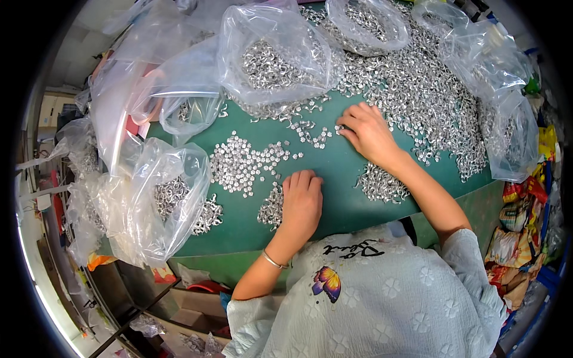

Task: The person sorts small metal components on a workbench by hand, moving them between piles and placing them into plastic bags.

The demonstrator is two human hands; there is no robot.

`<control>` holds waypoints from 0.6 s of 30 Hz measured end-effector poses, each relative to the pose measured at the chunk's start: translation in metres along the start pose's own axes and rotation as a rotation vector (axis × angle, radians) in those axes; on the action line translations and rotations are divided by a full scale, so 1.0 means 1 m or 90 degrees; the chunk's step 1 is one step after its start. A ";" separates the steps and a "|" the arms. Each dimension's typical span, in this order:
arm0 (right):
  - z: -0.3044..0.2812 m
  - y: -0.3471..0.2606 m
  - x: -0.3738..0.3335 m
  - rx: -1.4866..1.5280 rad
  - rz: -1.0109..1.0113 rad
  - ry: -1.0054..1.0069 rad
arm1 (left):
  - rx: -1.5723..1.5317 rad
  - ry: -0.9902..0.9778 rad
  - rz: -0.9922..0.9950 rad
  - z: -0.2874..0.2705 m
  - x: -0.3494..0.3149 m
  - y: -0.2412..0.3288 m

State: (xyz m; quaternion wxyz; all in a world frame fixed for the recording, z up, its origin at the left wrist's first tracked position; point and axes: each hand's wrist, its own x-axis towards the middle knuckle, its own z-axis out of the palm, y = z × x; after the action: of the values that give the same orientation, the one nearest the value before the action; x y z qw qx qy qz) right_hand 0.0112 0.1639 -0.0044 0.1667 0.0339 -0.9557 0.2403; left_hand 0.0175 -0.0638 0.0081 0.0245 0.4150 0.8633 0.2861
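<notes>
- Left hand (pixel 303 201) — fingers bent, side by side, palm hidden, grip impossible to tell — beside a small pile of silver pieces (pixel 271 208).
- Right hand (pixel 369 136): thumb and forefinger tips at a small metal piece (pixel 338 128); whether they pinch it, I cannot tell.
- Large silver heap (pixel 444 110) beyond the right hand, on the green table (pixel 343 212).

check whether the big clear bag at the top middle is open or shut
Open: the clear bag has its mouth spread wide, with silvery metal pieces visible inside.
</notes>
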 end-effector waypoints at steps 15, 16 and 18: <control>0.015 -0.046 -0.003 0.304 -0.048 -0.090 | -0.115 0.067 -0.091 -0.014 0.007 -0.010; 0.007 -0.041 0.008 0.245 0.011 -0.130 | -0.112 0.057 -0.107 -0.015 0.006 -0.007; 0.013 -0.043 0.017 0.102 -0.008 -0.078 | -0.081 0.042 -0.097 -0.014 0.005 -0.003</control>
State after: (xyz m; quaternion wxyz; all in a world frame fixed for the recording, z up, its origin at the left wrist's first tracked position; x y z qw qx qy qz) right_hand -0.0026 0.1197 0.0101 0.1061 0.0681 -0.9415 0.3126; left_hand 0.0083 -0.0685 0.0188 0.0441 0.3358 0.8728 0.3513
